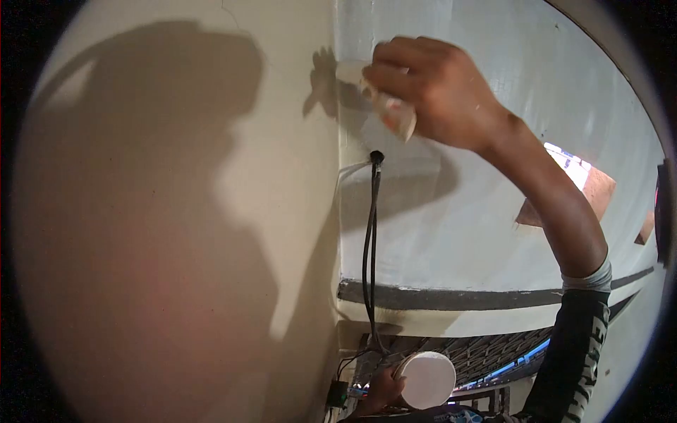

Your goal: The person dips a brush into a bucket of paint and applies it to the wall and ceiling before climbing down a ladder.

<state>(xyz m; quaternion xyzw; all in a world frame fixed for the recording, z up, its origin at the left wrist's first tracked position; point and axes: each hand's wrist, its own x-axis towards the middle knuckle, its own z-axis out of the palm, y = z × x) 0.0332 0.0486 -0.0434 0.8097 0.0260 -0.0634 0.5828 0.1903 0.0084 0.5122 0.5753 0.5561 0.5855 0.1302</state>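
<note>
My right hand [444, 88] is raised and closed around what looks like a paint-smeared paintbrush [396, 118], somewhat blurred. Its pale tip overlaps the corner where a cream wall [296, 155] meets a light grey one [437, 243]. Low in the view, my left hand [384, 393] grips the side of a round white tub [429, 381], whose pale inside faces me. Between the two hands, black cables [370, 240] come out of a hole in the grey wall and hang down past the tub.
Across the grey wall runs a dark ledge [451, 297]. Below it is a metal lattice [486, 363]. An opening [596, 190] with brownish edges sits behind my right forearm. A large shadow of me falls on the cream wall.
</note>
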